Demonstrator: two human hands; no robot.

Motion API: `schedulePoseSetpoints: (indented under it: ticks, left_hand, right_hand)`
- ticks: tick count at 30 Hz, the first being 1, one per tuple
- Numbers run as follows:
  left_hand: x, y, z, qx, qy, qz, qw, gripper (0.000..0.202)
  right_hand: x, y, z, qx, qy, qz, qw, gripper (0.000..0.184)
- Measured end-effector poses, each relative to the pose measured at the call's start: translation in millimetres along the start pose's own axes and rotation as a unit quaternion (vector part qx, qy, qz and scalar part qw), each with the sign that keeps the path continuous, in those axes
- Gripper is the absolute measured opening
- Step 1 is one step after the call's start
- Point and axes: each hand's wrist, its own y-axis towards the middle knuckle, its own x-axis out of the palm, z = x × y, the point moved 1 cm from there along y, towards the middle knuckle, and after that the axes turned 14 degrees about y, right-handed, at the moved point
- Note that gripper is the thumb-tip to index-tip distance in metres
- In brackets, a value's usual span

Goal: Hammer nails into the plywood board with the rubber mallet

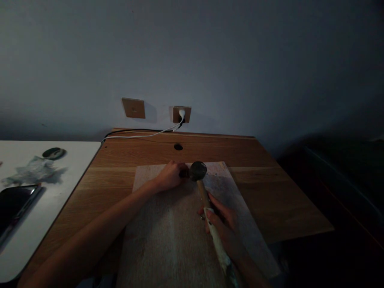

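Observation:
My right hand (223, 222) is closed around the handle of a hammer (198, 171), whose round dark head points away from me. Its wooden handle has a pale, worn-looking wrapping on the lower part. My left hand (172, 176) rests on the wooden board (159, 236), its fingers curled in just left of the hammer head. Whatever those fingers pinch is lost in shadow and behind the head. A small shiny bit (202, 217) shows by my right fingers, too small to name.
Under the board is a wooden table (255, 192) with a cable hole (178, 147). To the left, a white table (75, 168) bears a roll of tape (53, 153), crumpled plastic (37, 170) and a dark device (16, 208). Cables (144, 136) run to a wall socket (186, 114).

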Motion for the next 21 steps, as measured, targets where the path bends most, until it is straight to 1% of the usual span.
schedulePoseSetpoints:
  ticks: [4, 10, 17, 21]
  left_hand:
    - [-2.0, -0.2, 1.5, 0.001, 0.013, 0.002, 1.000, 0.011]
    - [-1.8, 0.4, 1.2, -0.005, 0.012, -0.003, 1.000, 0.014]
    - [-0.7, -0.1, 0.3, -0.010, 0.018, 0.004, 1.000, 0.009]
    - [1.7, -0.6, -1.9, 0.006, 0.010, 0.012, 1.000, 0.011]
  right_hand:
    - [-0.5, 0.1, 0.2, -0.004, 0.002, 0.003, 1.000, 0.061]
    - [0.2, -0.8, -2.3, -0.006, -0.003, -0.004, 1.000, 0.058]
    - [1.7, 0.2, -5.1, -0.012, -0.012, -0.005, 1.000, 0.061]
    - [0.6, -1.6, -5.0, 0.002, -0.012, -0.007, 1.000, 0.061]
